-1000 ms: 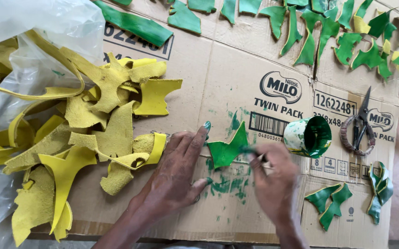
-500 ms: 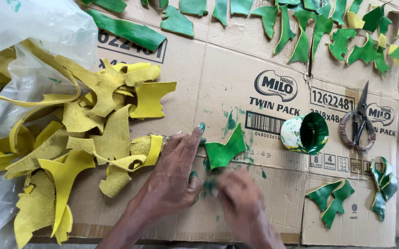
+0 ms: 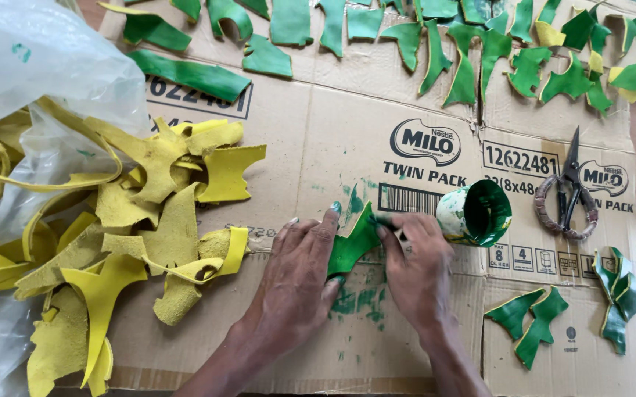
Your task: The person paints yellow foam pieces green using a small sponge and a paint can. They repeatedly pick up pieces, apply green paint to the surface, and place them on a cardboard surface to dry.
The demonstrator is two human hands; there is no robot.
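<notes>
Green leather scrap (image 3: 353, 242) sits at lower centre of the frame on flattened cardboard (image 3: 318, 147), pinned under the left hand (image 3: 299, 283), whose fingers are spread flat with fingertips on the scrap's left edge. Right hand (image 3: 415, 265) is pressed together around a thin tool, likely a brush, tip touching the scrap's upper right edge; tool itself mostly hidden. Paint cup (image 3: 476, 213) with green inside lies tipped just right of the right hand. Scissors (image 3: 569, 195) further right, apart. Yellow scraps (image 3: 149, 220) heaped at left beside a clear plastic bag (image 3: 31, 66); painted green pieces (image 3: 465, 66) lined along top edge, a few more at lower right (image 3: 531, 320). Green smears (image 3: 358, 301) on cardboard below the scrap. Risks, as judged: the tipped cup could roll or leak if the right wrist knocks it; left fingers could pick up wet paint and smudge the scrap; scrap could slip if the hold loosens. Versus half a second ago: right hand has moved up from below the scrap to its upper edge and is sharp now, not blurred; left hand and scrap about unchanged.
</notes>
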